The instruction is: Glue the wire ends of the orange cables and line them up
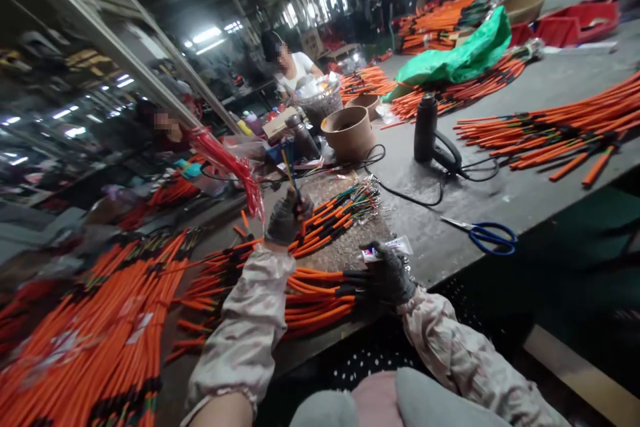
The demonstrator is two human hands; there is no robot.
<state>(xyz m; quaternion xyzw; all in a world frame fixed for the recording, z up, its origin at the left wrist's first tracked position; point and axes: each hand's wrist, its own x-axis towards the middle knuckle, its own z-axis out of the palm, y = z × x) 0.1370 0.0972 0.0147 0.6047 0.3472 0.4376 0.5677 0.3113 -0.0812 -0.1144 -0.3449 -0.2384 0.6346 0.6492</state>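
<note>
Grey bench [425,250] spread with orange cables [110,333]

The gloved left hand [285,220] is closed around a wire-ended cable [303,227], raised above a bundle [333,213]. The right hand [393,273], also gloved, pinches a white tube [404,245] near the front edge; its red-and-blue label [369,254] is too small to read.

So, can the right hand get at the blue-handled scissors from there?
Likely yes: only bare tabletop shows between the right hand and the blue-handled scissors. It holds a small white tube, though, which it would probably need to put down.
</note>
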